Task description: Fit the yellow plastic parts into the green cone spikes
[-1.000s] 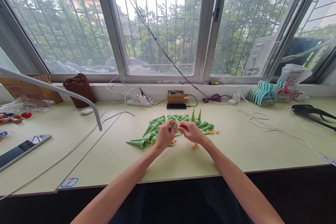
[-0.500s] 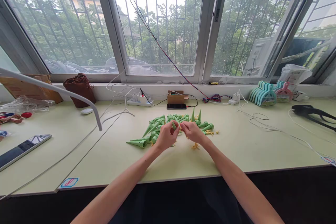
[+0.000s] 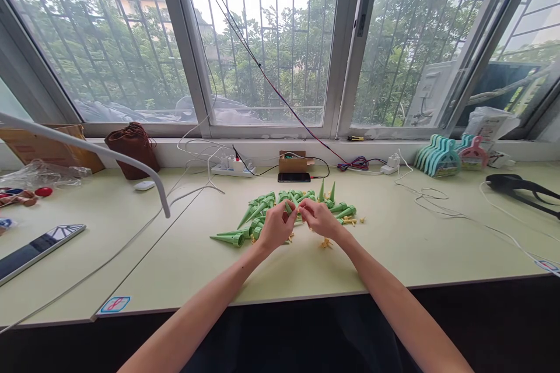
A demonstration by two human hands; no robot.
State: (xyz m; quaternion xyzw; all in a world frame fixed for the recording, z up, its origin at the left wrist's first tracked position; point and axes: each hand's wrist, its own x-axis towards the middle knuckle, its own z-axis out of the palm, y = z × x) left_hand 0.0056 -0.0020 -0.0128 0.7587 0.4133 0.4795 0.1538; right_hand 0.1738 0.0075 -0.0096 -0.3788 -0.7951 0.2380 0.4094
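Observation:
My left hand [image 3: 277, 225] is closed around a green plastic plant-watering spike [image 3: 288, 208], mostly covered by the fingers. Fingertips pinched, my right hand [image 3: 321, 218] meets it from the right, with a small yellow plastic piece [image 3: 298, 210] barely showing between them. Beyond and left of the hands lies a pile of similar green spikes [image 3: 262, 204], and two stand point-up behind my right hand. Small yellow pieces [image 3: 326, 243] lie on the table below my right wrist, with more yellow pieces [image 3: 350, 221] to its right.
A phone [image 3: 294, 177] on a cable lies before a small cardboard box [image 3: 293, 163]. Behind are a power strip [image 3: 234, 170] and cables. A grey curved arm [image 3: 149, 172] crosses the left side, near a tablet [image 3: 39, 250]. Teal hangers [image 3: 438, 156] stand at right.
Both hands stay close together over the table, with only slight finger shifts. My right fingertips have edged left and up towards the spike in my left hand. The pile looks unchanged.

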